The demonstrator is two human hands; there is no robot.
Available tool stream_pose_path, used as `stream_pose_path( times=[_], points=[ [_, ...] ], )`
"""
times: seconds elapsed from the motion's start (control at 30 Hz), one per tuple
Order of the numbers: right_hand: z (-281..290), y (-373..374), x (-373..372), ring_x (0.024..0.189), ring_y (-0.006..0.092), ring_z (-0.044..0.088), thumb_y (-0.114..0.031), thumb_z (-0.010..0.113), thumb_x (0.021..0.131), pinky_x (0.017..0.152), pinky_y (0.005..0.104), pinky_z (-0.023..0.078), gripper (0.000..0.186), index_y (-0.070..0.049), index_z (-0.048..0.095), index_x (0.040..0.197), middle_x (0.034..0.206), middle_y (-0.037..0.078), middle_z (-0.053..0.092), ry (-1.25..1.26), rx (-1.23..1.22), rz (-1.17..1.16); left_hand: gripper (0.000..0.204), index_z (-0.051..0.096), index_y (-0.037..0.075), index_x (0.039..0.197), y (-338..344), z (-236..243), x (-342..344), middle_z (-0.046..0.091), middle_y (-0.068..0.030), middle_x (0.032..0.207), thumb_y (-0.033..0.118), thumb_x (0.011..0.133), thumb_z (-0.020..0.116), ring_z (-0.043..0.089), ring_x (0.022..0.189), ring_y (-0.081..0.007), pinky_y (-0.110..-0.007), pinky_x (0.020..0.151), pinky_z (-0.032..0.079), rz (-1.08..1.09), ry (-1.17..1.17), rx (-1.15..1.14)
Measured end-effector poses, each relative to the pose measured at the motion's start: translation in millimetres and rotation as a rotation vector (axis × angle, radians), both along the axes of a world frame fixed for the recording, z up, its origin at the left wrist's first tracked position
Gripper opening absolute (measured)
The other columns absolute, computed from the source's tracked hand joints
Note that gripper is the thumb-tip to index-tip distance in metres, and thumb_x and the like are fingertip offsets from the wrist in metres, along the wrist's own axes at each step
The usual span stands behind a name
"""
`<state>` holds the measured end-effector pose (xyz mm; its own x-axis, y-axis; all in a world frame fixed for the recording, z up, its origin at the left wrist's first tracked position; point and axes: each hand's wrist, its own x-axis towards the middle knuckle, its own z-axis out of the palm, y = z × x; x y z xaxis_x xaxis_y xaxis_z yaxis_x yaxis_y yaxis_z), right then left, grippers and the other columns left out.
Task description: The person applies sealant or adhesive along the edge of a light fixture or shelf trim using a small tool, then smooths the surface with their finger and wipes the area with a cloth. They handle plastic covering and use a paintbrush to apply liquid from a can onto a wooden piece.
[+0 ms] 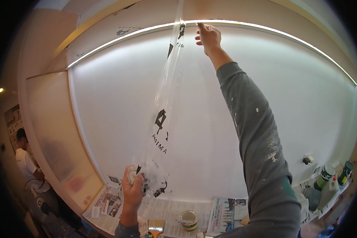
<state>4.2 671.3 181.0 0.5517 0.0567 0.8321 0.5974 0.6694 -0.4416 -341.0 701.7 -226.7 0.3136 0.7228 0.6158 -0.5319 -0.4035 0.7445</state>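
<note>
My left hand (132, 184) grips a crumpled bunch of clear plastic film (150, 180) low in the view. From it a long, narrow length of the printed film (161, 119) stretches up to the top shelf edge. My right hand (208, 39) is raised at a lit strip (234, 22) under that edge, right of the film, with thumb and forefinger pinched and the other fingers curled; what they hold, if anything, is too small to make out. A pale wall panel (281, 99) fills the middle behind them.
Below are a newspaper-covered counter (170, 206), an open tin (189, 220), a paintbrush (156, 226) and, at right, bottles and cans (325, 176) near a plugged-in socket (308, 159). A frosted panel (59, 135) stands at left; beyond it is another person (25, 166).
</note>
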Motion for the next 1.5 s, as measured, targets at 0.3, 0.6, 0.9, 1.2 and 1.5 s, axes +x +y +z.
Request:
stream_pose_path(
  times=[0.3, 0.6, 0.9, 1.2, 1.5],
  points=[
    [20.0, -0.9, -13.3, 0.067, 0.0213, 0.069, -0.022, 0.059, 0.098, 0.057, 0.0321, 0.058, 0.023, -0.001, 0.059, 0.108, 0.089, 0.009, 0.064, 0.107, 0.021, 0.155, 0.015, 0.057, 0.004, 0.108, 11.6, -13.7, 6.1, 0.059, 0.0021, 0.090, 0.003, 0.095, 0.050, 0.052, 0.075, -0.0034, -0.021, 0.068, 0.045, -0.044, -0.010, 0.010],
    [24.3, 6.4, -16.1, 0.089, 0.0306, 0.069, -0.020, 0.058, 0.097, 0.072, 0.0373, 0.060, 0.033, 0.001, 0.055, 0.122, 0.109, 0.015, 0.060, 0.277, -0.007, 0.459, 0.018, 0.057, 0.003, 0.111, 9.0, -15.5, 2.4, 0.059, 0.0024, 0.089, 0.003, 0.095, 0.050, 0.051, 0.074, -0.0025, -0.019, 0.067, 0.044, -0.059, -0.022, -0.002],
    [23.1, 3.8, -9.3, 0.099, 0.0296, 0.065, -0.021, 0.062, 0.096, 0.081, 0.0392, 0.056, 0.039, 0.001, 0.053, 0.127, 0.117, 0.015, 0.060, 0.136, 0.020, 0.461, 0.017, 0.056, 0.005, 0.110, 5.1, -17.9, -4.1, 0.056, 0.0052, 0.084, 0.004, 0.095, 0.052, 0.046, 0.068, -0.0003, -0.018, 0.061, 0.039, -0.044, -0.009, 0.001],
    [32.7, 22.3, 0.9, 0.084, 0.0271, 0.069, -0.014, 0.053, 0.100, 0.071, 0.0360, 0.060, 0.017, 0.001, 0.058, 0.108, 0.100, 0.014, 0.061, 0.091, 0.133, 0.523, 0.016, 0.056, 0.004, 0.112, 10.2, -23.5, -6.4, 0.057, 0.0049, 0.084, 0.006, 0.097, 0.054, 0.046, 0.069, -0.0005, -0.018, 0.060, 0.039, -0.025, 0.013, 0.041],
    [28.0, 35.1, 6.4, 0.086, 0.0295, 0.070, -0.015, 0.052, 0.102, 0.073, 0.0372, 0.061, 0.019, 0.001, 0.055, 0.112, 0.102, 0.016, 0.061, 0.056, 0.202, 0.644, 0.018, 0.057, 0.003, 0.114, 6.5, -23.1, -4.8, 0.058, 0.0038, 0.087, 0.005, 0.096, 0.054, 0.049, 0.072, -0.0022, -0.020, 0.065, 0.042, -0.010, 0.014, 0.036]
  ],
)
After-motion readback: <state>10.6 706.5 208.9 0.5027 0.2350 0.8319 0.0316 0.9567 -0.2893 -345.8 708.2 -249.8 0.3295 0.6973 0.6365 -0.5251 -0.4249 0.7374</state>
